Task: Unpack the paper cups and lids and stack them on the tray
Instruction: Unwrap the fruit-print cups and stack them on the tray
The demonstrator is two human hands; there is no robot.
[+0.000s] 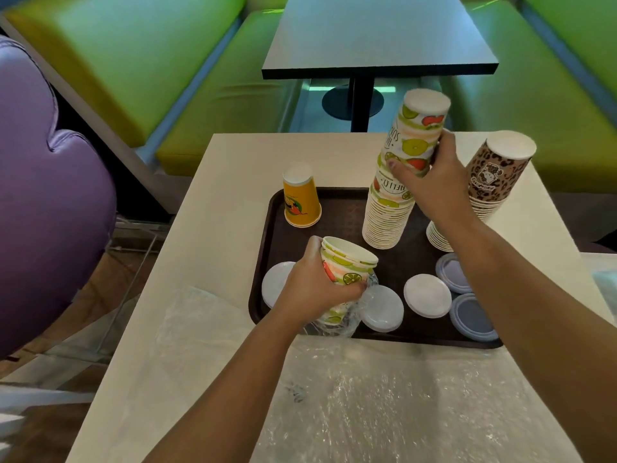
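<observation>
The right hand (430, 182) grips the top cups on the tall fruit stack (390, 208), at twelve o'clock on the tray (267, 228). The left hand (310, 289) holds a few more cups (347, 265), half in plastic wrap (347, 320), at seven o'clock. Next, I think, these need sliding out and stacking straight.

Head-worn view, forward and down, close over the tray (267, 228).

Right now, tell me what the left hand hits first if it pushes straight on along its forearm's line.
Probably the tall fruit-print cup stack on the tray; the left hand points up-right toward it, though depth is uncertain.
</observation>
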